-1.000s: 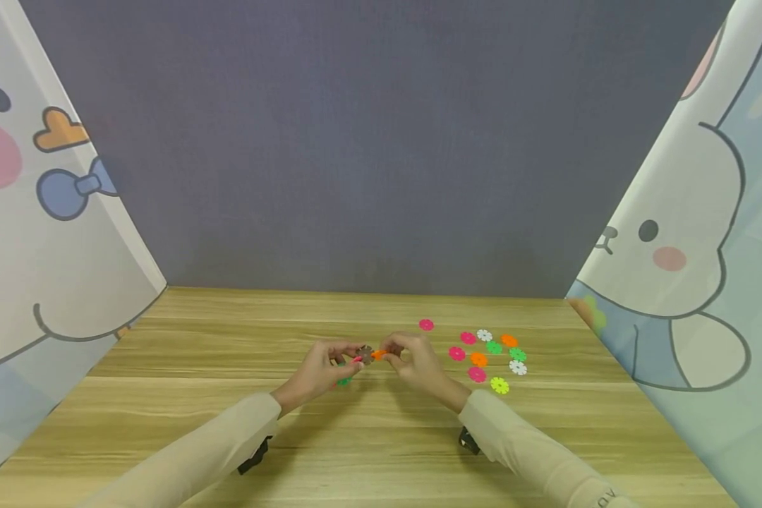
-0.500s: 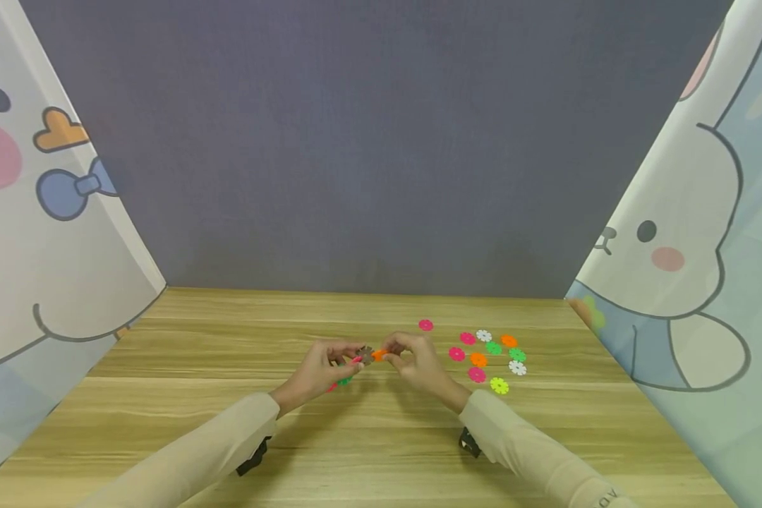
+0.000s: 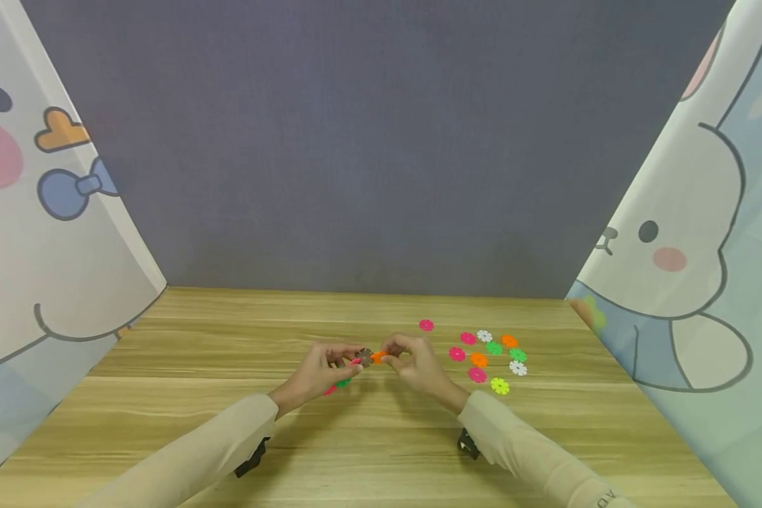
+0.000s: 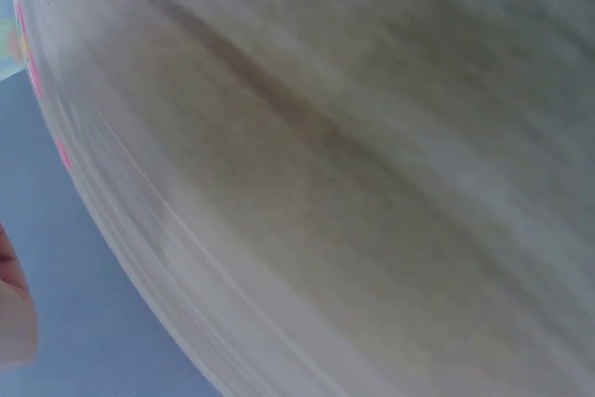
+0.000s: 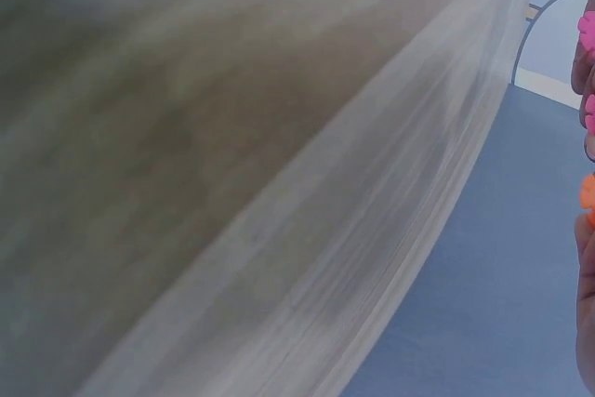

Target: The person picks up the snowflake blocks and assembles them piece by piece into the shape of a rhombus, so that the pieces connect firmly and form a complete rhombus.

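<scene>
In the head view my left hand (image 3: pixel 317 370) pinches a small chain of notched plastic snowflake discs between thumb and fingers. A pink disc (image 3: pixel 355 361) lies at its fingertips, and a green disc (image 3: pixel 343 382) and another pink disc (image 3: pixel 329 390) show below the hand. The brown disc (image 3: pixel 365 358) sticks out toward the right. My right hand (image 3: pixel 417 365) pinches an orange disc (image 3: pixel 377 358), whose edge meets the brown one. At the right wrist view's edge, the orange disc (image 5: pixel 588 194) sits at the fingertips, partly cut off. The fingers hide part of the chain.
Loose snowflake discs in pink, white, orange, green and yellow (image 3: pixel 499 386) lie on the wooden table (image 3: pixel 228 324) right of my right hand. A pink disc (image 3: pixel 426 325) lies apart behind it. A grey panel (image 3: pixel 368 155) stands at the back, with cartoon-printed sheets on both sides.
The chain in my left hand has tilted slightly, and more of the lower pink disc shows beneath it. The orange disc stays against the brown one; both hands have barely moved.
</scene>
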Demonstrator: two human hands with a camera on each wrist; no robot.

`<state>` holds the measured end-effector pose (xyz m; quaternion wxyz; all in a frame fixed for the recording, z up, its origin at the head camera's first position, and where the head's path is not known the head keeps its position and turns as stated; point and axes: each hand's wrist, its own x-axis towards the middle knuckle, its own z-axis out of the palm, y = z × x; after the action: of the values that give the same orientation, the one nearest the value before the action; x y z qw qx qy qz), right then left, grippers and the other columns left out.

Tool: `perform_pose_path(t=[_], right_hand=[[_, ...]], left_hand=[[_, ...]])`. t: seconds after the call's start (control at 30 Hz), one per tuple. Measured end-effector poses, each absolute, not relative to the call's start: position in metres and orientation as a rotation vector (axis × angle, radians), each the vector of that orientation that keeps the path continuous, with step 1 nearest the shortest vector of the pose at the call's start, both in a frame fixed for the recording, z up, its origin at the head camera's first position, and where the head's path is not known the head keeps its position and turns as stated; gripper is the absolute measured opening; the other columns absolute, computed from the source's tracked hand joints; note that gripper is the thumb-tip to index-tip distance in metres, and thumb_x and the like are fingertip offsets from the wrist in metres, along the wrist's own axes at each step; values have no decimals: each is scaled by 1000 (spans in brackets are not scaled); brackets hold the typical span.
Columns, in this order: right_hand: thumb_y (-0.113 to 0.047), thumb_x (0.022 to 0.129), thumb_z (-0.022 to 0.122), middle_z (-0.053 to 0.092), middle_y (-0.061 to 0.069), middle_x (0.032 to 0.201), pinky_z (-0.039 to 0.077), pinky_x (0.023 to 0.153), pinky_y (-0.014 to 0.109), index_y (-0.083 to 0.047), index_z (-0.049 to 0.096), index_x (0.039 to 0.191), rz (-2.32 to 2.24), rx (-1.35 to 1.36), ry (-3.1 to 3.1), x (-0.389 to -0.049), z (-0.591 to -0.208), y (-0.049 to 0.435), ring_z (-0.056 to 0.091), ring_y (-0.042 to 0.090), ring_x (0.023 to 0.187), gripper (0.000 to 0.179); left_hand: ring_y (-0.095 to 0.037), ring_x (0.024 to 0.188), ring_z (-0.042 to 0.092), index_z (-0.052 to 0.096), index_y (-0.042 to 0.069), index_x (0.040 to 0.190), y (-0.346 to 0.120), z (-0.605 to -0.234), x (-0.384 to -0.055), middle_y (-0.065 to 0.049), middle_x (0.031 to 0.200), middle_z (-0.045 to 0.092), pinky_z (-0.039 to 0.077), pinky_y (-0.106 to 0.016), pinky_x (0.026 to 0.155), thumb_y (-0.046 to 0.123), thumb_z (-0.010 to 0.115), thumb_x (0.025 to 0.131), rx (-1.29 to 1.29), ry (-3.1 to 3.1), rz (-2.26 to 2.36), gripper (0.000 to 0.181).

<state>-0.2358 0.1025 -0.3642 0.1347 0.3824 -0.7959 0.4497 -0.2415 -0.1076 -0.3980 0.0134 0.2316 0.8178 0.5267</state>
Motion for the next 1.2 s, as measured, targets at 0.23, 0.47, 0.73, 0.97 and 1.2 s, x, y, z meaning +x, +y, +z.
perform_pose_path(t=[0.23,0.47,0.73,0.97,1.2], right_hand=[[17,74,63,66,21,76,53,60,24,10,61,80,1288,1149,-2283,-236,-366,103,63,31,64,9],[15,75,63,64,21,76,54,61,30,9,59,81,1259,1207,-2305,-238,-368,105,62,29,64,9],[11,78,62,64,17,79,52,61,24,5,59,84,1264,1190,-2382,-253,-387,108,60,26,67,9],[3,80,65,64,7,78,50,59,23,-5,59,85,1231,1119,-2433,-263,-395,113,55,10,67,11],[3,81,63,65,6,85,51,61,23,-3,59,97,1306,1137,-2384,-264,-392,114,58,11,73,18]], left_hand=[[-8,64,56,63,7,115,-110,-399,-241,-11,103,67,43,-19,47,18,66,84,731,2542,1637,33],[-9,67,57,62,6,116,-112,-398,-240,-11,103,67,42,-18,48,18,65,85,743,2517,1619,33],[-10,65,54,63,8,115,-113,-402,-240,-9,99,68,41,-18,47,21,66,84,695,2560,1597,33],[-9,65,54,64,8,114,-112,-400,-238,-8,99,69,39,-18,46,21,67,83,662,2588,1619,33],[-9,63,54,63,6,114,-111,-403,-238,-6,96,69,40,-19,45,21,67,83,721,2610,1653,35]])
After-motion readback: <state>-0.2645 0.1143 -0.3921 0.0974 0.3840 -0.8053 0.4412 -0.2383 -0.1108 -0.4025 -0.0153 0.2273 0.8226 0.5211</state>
